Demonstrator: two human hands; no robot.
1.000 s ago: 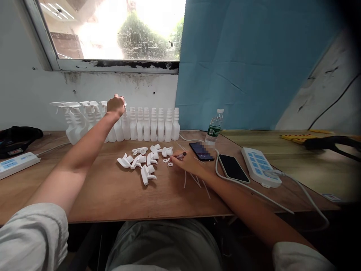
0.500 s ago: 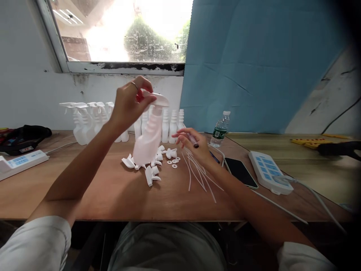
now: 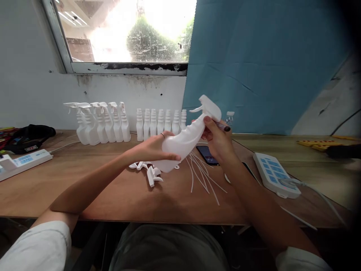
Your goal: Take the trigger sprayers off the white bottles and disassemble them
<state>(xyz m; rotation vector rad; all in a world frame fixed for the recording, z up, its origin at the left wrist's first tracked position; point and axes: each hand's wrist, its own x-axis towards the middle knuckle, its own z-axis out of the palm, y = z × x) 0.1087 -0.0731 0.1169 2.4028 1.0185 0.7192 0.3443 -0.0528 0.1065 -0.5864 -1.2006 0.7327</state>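
A white spray bottle (image 3: 184, 143) with its trigger head on is held tilted above the table, head up to the right. My left hand (image 3: 156, 148) is wrapped round its lower body. At the neck, just under the trigger head, my right hand (image 3: 218, 137) has its fingers closed. A dark-tipped pen (image 3: 224, 126) is also tucked in that right hand. Loose white trigger heads (image 3: 153, 177) lie below the bottle, partly hidden by it. Thin white tubes (image 3: 204, 177) are spread on the table to their right, with a small washer (image 3: 176, 166) peeking out.
Bottles with trigger heads (image 3: 93, 130) stand at the back left, beside a row of headless bottles (image 3: 146, 126). Power strips lie at left (image 3: 26, 162) and right (image 3: 276, 175). A phone (image 3: 207, 155) lies behind the tubes; a clear water bottle (image 3: 229, 117) is mostly hidden behind my right hand.
My left hand has gone from the trigger head to the bottle's body. My right hand has risen and taken the neck. The bottle has moved right and tilted further.
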